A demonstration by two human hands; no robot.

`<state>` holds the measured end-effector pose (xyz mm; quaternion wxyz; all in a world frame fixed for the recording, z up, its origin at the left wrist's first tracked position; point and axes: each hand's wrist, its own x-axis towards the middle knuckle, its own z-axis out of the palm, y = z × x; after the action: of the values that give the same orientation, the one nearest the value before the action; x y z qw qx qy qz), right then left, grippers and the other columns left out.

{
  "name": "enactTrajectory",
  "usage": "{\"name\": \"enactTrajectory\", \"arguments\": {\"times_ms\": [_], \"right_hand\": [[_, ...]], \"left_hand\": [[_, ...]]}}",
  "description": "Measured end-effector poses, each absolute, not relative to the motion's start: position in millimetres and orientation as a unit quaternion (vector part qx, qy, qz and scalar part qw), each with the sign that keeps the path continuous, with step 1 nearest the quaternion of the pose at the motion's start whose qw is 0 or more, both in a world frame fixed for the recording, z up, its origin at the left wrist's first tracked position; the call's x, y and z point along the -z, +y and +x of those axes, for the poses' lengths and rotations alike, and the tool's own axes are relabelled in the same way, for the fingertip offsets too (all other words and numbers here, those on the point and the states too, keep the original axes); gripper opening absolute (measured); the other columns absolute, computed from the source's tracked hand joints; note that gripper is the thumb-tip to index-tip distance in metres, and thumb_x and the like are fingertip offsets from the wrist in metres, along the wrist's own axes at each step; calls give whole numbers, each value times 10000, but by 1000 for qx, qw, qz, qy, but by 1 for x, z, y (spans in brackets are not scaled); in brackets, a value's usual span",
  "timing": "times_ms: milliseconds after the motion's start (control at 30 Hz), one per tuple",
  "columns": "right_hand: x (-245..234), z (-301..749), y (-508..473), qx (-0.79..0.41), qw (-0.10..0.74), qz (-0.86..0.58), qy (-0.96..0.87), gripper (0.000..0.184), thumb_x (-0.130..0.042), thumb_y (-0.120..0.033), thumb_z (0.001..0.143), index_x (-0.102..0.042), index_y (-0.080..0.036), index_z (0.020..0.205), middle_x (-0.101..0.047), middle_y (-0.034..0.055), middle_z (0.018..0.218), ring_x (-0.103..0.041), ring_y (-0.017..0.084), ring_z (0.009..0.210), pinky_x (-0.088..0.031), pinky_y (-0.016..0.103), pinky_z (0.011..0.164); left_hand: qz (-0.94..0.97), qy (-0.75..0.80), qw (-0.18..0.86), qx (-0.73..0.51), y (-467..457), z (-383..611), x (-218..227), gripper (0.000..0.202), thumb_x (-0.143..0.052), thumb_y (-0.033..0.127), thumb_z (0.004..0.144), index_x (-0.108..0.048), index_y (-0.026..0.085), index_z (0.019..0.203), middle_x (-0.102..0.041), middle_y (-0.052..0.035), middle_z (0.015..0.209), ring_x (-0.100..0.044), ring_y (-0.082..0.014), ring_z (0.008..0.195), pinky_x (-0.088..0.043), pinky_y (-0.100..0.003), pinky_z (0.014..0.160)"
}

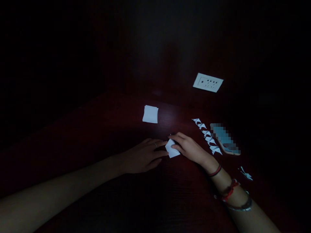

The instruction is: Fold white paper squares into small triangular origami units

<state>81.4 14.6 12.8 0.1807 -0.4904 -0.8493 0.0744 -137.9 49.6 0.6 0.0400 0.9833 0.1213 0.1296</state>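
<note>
Head view: the forearms angle inward on the worktop [170,189], left hand [143,156] flat with fingertips pinning the small white paper [173,152] between the hands, right hand [189,148] pinching its right edge. I judge it light, limp and easily creased, best taken by the edges. Farther off lie folded paper pieces [208,136] and a paper stack [150,114].

matt white paper slip [172,151], glossy dark-red wooden tabletop [116,129], smooth white plastic socket plate [208,82]
</note>
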Motion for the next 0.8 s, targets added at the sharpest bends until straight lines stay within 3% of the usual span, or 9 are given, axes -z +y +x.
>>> {"name": "enactTrajectory", "arguments": {"times_ms": [400,633,800], "right_hand": [[-13,88,16,-66,208,-467,-857,310,-503,-208,792,-499,-190,1102,-577,62,1054,-533,180,958,-427,330,842],[-17,87,15,-113,235,-469,-844,65,-470,-187,808,-531,-176,827,-570,30,824,-537,139,769,-425,274,699],[-20,87,18,-182,311,-453,-815,67,-513,-205,778,-513,-172,720,-508,44,923,-485,143,878,-386,286,772]], "left_hand": [[982,121,34,-142,48,-140,3,337,-390,238,842,-426,255,1177,-266,-76,1323,-312,-235,1152,-287,-409,909],[980,115,47,-154,47,-139,-1,340,-416,222,829,-438,244,1167,-350,-72,1253,-348,-224,1114,-299,-395,906],[975,125,74,-170,46,-138,-2,290,-426,232,832,-479,251,1116,-418,-57,1172,-401,-213,1056,-312,-386,891]]}}
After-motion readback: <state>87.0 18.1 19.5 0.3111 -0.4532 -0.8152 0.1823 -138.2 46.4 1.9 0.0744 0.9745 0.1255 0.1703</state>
